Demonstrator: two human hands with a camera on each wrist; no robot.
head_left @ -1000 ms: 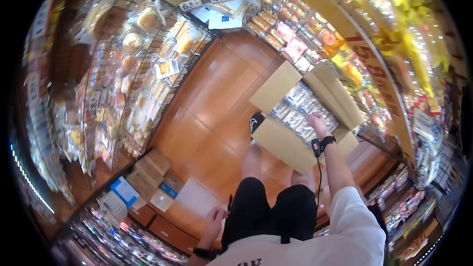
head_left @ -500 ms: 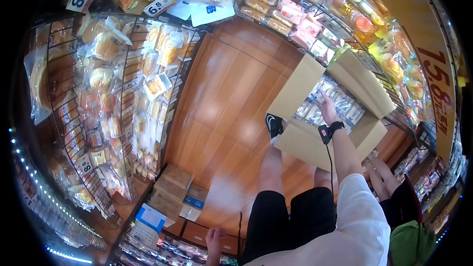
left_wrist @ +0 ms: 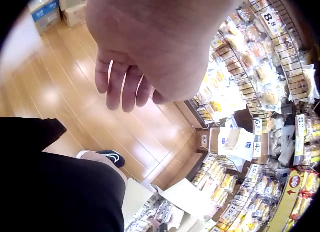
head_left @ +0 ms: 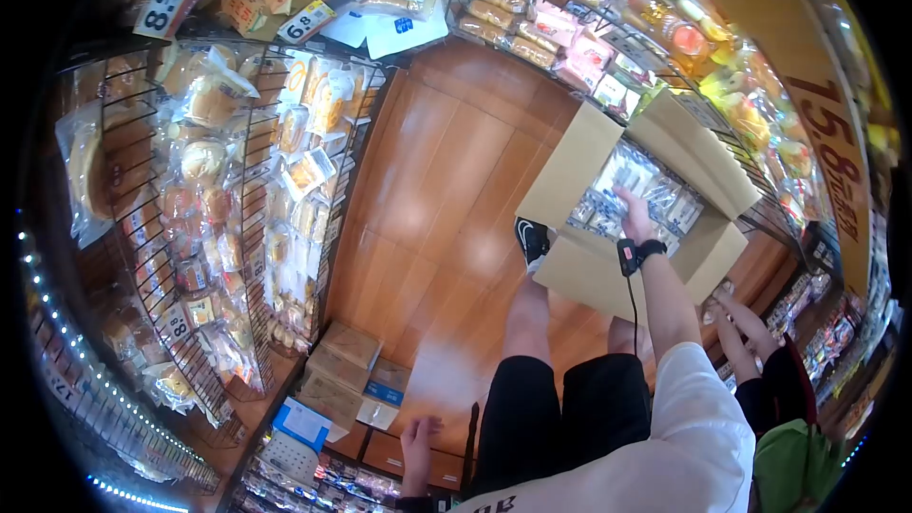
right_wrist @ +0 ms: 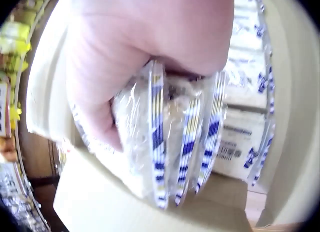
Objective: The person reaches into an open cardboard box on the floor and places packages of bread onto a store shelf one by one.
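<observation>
The right hand [right_wrist: 150, 32] is narrowed round a few clear packets [right_wrist: 159, 137] with blue-and-white edges – thumb on one side, the other fingers mostly hidden behind the palm. These packets are in the open box [head_left: 562, 163], upright beside more wrapped packs [right_wrist: 245, 79] that lie in rows. The left hand [head_left: 416, 446] hangs well apart from the box, holding nothing, its fingers loose and slightly bent (the left wrist view shows them over the floor [left_wrist: 65, 87]). The box stands near the bread rack [head_left: 560, 14], with a black shoe [head_left: 532, 239] just beside it
</observation>
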